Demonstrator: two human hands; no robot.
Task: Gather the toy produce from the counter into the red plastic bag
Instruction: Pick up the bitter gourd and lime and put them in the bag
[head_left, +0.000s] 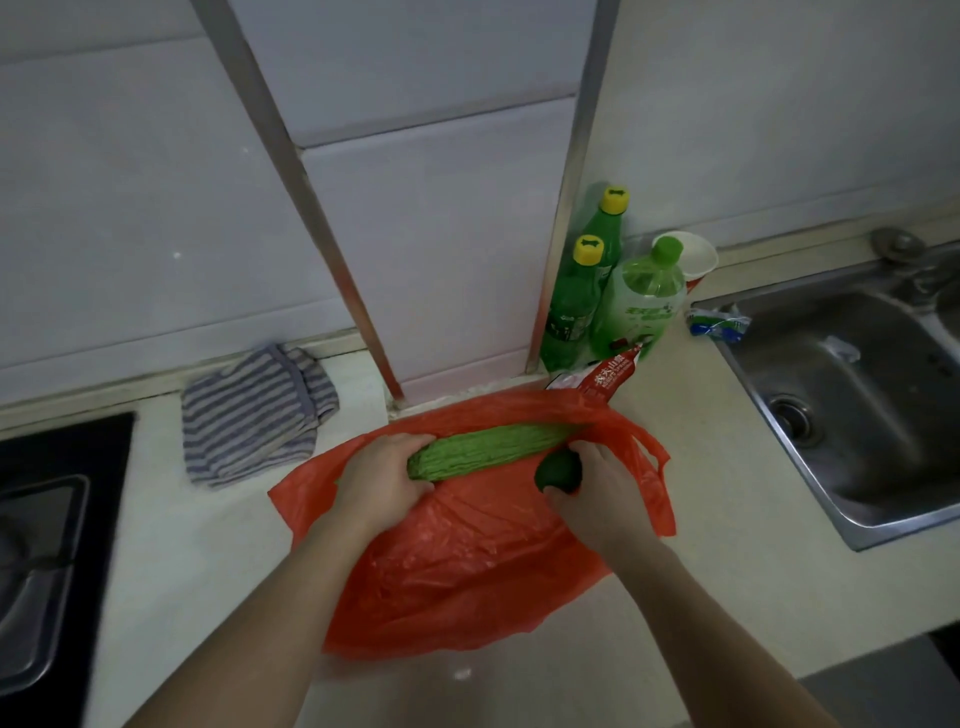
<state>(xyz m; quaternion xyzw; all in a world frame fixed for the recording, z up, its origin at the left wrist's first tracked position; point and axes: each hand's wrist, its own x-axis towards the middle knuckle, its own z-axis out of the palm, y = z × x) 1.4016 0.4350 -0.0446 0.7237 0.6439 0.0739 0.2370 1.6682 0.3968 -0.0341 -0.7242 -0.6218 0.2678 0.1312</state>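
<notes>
The red plastic bag (467, 566) lies crumpled on the pale counter in the middle of the view. My left hand (382, 480) grips the near end of a long, ridged green toy gourd (491, 448), which lies across the bag's far opening with its tip under the red rim. My right hand (597, 493) is closed around a small dark green round toy fruit (558, 470) just right of the gourd, over the bag. Whether either toy is inside the bag is unclear.
A striped cloth (254, 410) lies left of the bag. Three green bottles (602, 291) and a red packet (613, 375) stand behind it by the wall. A steel sink (852, 405) is at the right, a black stove (47, 551) at the left.
</notes>
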